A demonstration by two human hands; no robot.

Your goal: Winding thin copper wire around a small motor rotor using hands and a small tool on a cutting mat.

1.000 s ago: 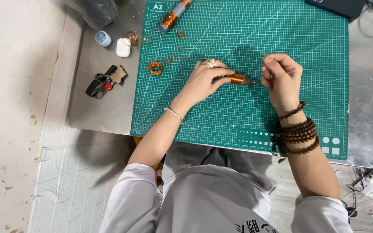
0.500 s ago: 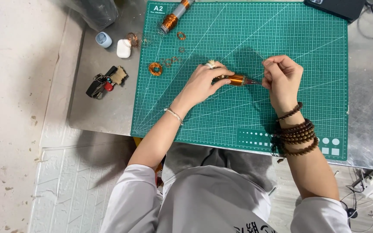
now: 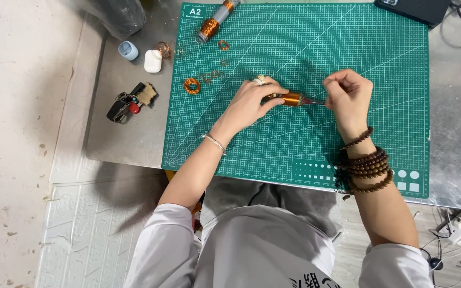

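Little moved: coil rod still btwn left hand grip & right hand.

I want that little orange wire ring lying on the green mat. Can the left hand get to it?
Probably yes. The wire ring lies bare on the mat, with nothing between it and the left hand, though that hand is holding the copper-wound tool.

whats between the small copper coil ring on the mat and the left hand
In the head view, only bare green cutting mat between the copper coil ring and the left hand.
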